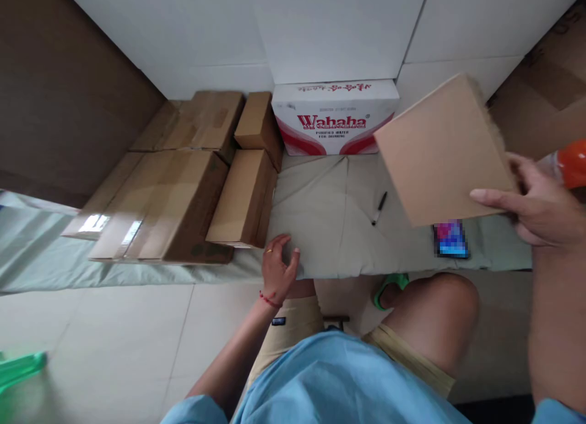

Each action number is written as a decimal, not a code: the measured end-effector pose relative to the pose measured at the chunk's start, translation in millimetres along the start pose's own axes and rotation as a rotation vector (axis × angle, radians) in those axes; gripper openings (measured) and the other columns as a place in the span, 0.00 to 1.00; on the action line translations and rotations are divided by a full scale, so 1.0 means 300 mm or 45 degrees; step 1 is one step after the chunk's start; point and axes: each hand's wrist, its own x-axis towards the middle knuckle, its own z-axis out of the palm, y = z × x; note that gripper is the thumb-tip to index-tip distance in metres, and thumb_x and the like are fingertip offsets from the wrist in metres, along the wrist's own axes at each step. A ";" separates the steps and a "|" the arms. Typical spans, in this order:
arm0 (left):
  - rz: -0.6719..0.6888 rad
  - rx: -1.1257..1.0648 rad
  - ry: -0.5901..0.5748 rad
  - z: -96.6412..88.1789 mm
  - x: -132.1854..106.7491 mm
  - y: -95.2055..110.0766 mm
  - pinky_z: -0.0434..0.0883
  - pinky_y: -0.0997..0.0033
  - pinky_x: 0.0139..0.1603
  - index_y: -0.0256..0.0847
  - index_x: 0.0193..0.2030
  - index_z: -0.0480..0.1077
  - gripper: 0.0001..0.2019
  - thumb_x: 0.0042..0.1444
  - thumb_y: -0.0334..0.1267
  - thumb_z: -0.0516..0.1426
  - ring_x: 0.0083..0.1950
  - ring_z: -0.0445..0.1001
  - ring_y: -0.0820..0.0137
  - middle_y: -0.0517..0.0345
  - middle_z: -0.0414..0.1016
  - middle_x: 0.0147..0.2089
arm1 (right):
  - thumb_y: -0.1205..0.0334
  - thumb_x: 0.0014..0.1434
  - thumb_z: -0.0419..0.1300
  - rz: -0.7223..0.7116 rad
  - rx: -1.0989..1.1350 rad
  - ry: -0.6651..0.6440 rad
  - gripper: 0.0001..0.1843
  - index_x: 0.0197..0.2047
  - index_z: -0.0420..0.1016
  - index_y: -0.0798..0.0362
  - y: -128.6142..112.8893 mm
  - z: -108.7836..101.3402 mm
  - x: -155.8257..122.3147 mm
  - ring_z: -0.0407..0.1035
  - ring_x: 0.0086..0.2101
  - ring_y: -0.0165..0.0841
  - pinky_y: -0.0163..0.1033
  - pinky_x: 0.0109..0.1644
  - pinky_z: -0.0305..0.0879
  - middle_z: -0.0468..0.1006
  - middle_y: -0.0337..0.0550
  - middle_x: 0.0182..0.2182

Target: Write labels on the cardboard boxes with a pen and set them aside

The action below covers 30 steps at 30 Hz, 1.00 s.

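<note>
My right hand [544,204] grips a plain brown cardboard box [446,152] by its right edge, thumb across the near face. The box is tilted and held up above the right side of the cloth-covered table [320,216]. At the table's front edge, my left hand [278,268] rests with fingers apart and nothing in it. Just beyond its fingertips stands a narrow cardboard box [240,195]. Between the two hands a black pen [379,208] lies on the cloth. Below the raised box is a phone [451,238] with its screen lit.
Cardboard boxes [160,198] sit close together on the left. A white and red Wahaha water carton [336,122] stands against the wall. At the far right are an orange-topped item [572,163] and a large carton [540,94]. A green object [21,370] shows at lower left.
</note>
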 end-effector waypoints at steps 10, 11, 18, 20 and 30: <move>-0.329 -1.178 -0.143 -0.091 -0.016 0.153 0.70 0.46 0.75 0.51 0.69 0.71 0.33 0.69 0.69 0.50 0.79 0.67 0.52 0.45 0.70 0.77 | 0.37 0.45 0.80 0.512 0.824 -1.152 0.30 0.44 0.85 0.49 -0.099 0.445 -0.166 0.80 0.43 0.47 0.45 0.37 0.79 0.88 0.51 0.42; -0.301 -1.154 -0.121 -0.092 -0.024 0.154 0.69 0.47 0.77 0.52 0.71 0.70 0.33 0.68 0.69 0.51 0.81 0.65 0.52 0.46 0.69 0.78 | 0.34 0.49 0.78 0.519 0.880 -1.079 0.30 0.44 0.84 0.49 -0.096 0.482 -0.171 0.81 0.44 0.47 0.46 0.38 0.80 0.88 0.51 0.43; -0.352 -1.212 -0.074 -0.071 -0.057 0.094 0.73 0.46 0.73 0.52 0.66 0.74 0.29 0.66 0.65 0.58 0.82 0.61 0.52 0.47 0.70 0.77 | 0.30 0.52 0.75 0.399 1.350 -0.379 0.31 0.47 0.84 0.45 0.000 0.651 -0.345 0.80 0.58 0.49 0.55 0.58 0.80 0.88 0.48 0.53; -0.351 -1.253 -0.075 -0.057 -0.054 0.086 0.74 0.47 0.71 0.51 0.64 0.76 0.26 0.65 0.59 0.62 0.81 0.63 0.51 0.48 0.73 0.75 | 0.27 0.56 0.70 0.354 1.416 -0.313 0.32 0.48 0.84 0.45 0.022 0.676 -0.400 0.79 0.61 0.50 0.57 0.61 0.78 0.88 0.48 0.52; -0.006 -1.114 -0.182 -0.018 -0.047 0.135 0.70 0.53 0.73 0.57 0.70 0.76 0.32 0.58 0.42 0.71 0.80 0.64 0.51 0.52 0.70 0.78 | 0.24 0.60 0.64 0.278 1.664 -0.170 0.34 0.49 0.86 0.45 0.074 0.724 -0.415 0.75 0.66 0.48 0.57 0.70 0.72 0.88 0.46 0.54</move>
